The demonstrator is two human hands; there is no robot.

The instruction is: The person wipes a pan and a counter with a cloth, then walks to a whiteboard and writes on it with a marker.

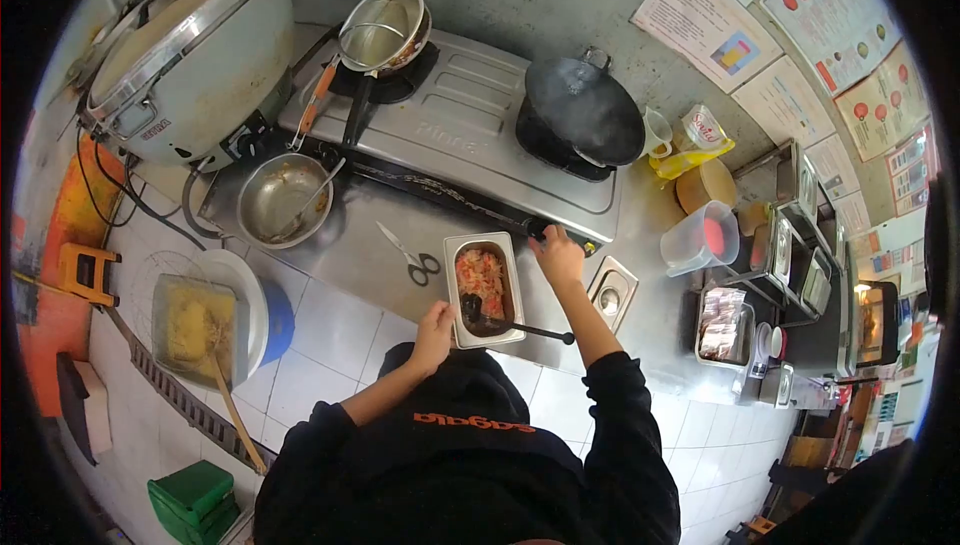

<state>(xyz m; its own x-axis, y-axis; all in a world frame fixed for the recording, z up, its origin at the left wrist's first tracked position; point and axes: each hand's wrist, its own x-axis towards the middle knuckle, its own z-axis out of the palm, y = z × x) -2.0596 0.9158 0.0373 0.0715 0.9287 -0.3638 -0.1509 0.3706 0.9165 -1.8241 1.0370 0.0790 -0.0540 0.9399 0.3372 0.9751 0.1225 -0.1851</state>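
Note:
A rectangular steel food pan (453,285) stands at the counter's front edge, filled with a shredded, reddish-white food mix (481,275). A black ladle (525,328) rests in it, handle lying across the right rim. My left hand (433,337) is closed on the pan's left side near the front corner. At the stove's front panel, my right hand (558,257) has its fingers pinched round a control knob, which they mostly hide. Scissors (415,260) lie open left of the pan. The pan's steel lid (611,295) lies to the right.
On the stove (450,135) are a steaming black pot (582,110) and, on the left burner, a pan with a strainer (385,30). A steel bowl (285,200) with a spoon, a rice cooker (190,65) and a plastic jug (702,238) stand around.

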